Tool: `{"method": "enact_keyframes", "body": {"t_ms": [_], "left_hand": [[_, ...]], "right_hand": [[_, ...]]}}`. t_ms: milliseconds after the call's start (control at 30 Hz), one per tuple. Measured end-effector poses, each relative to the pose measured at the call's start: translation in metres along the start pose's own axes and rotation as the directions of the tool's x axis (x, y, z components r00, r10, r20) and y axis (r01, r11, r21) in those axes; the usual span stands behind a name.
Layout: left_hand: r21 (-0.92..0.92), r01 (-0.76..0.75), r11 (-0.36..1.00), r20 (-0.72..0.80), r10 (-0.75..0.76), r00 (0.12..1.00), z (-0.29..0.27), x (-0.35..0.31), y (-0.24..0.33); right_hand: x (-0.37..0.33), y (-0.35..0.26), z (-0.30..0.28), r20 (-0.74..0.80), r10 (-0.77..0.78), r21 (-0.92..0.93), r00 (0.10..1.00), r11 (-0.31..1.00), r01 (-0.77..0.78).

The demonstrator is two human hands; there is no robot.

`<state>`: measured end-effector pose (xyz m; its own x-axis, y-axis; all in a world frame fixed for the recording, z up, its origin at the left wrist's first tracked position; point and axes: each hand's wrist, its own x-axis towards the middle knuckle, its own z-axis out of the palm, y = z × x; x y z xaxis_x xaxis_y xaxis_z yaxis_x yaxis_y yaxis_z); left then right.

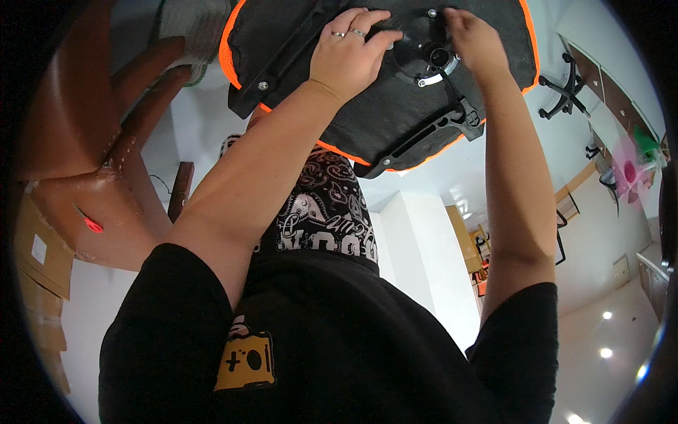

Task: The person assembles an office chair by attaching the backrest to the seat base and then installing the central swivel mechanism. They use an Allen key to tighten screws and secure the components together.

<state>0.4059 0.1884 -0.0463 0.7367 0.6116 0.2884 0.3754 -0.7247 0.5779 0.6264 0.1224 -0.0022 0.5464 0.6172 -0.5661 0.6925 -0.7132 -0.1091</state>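
Observation:
A black padded panel [402,113] with orange edging, resembling the underside of a chair seat, lies before me. At its middle is a round black fitting [413,53] with a hollow centre and bright bolts around it. My left hand [349,53], with two rings on it, rests with fingers stretched out beside the fitting; its thumb reaches close to a bolt [390,46]. On the fitting's far right edge, my right hand [480,46] has its fingers curled in a pinch, slightly blurred near another bolt [432,13]. Whatever those fingers hold is too small to make out.
Black brackets [424,134] are bolted along the panel's near and left sides. To the left stands a brown leather seat [106,205] with red-handled scissors [90,223] on it, beside cardboard boxes [44,247]. A black chair base [565,88] is at the right.

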Motion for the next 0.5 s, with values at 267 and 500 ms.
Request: {"method": "enact_keyframes", "body": {"t_ms": [267,500], "left_hand": [[-0.121,0.036,0.992,0.151,-0.017,0.988,-0.019,0.013,0.005],[-0.055,0.145,0.988,0.155,-0.134,0.979,-0.019,0.015,0.010]], "right_hand": [[-0.049,0.012,-0.004,0.004,-0.038,-0.266,0.999,0.963,0.038],[-0.048,0.001,-0.004,0.132,0.222,-0.278,0.966,0.944,-0.179]]}}
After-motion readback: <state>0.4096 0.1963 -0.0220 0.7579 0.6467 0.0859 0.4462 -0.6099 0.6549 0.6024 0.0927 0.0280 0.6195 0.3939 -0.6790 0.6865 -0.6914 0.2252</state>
